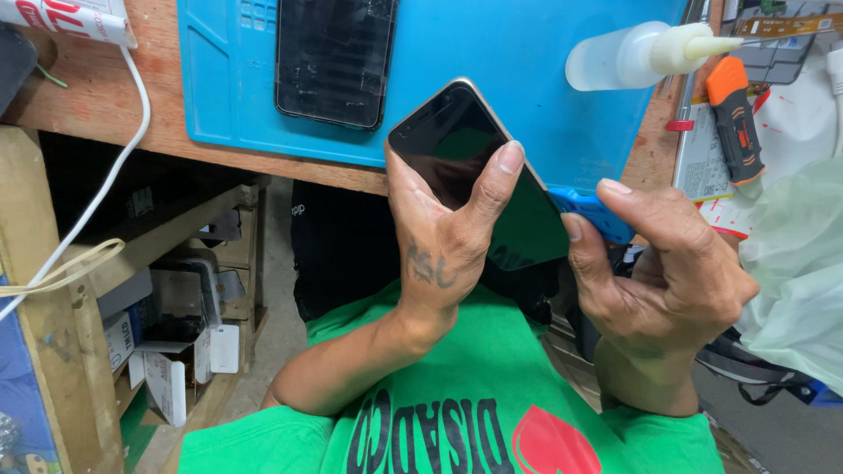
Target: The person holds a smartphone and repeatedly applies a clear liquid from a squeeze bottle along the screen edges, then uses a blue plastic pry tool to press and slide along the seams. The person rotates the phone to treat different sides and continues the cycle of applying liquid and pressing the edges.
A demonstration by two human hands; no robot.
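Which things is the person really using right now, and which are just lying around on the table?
In use:
left hand holding the dark phone
right hand pressing the blue plastic tool to its edge

Lying about:
second phone on the blue mat
squeeze bottle
orange-handled tool
white cable

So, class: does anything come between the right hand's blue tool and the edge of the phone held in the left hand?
Nothing visible: the blue tool in the right hand already meets the phone edge, gripped by the left hand.
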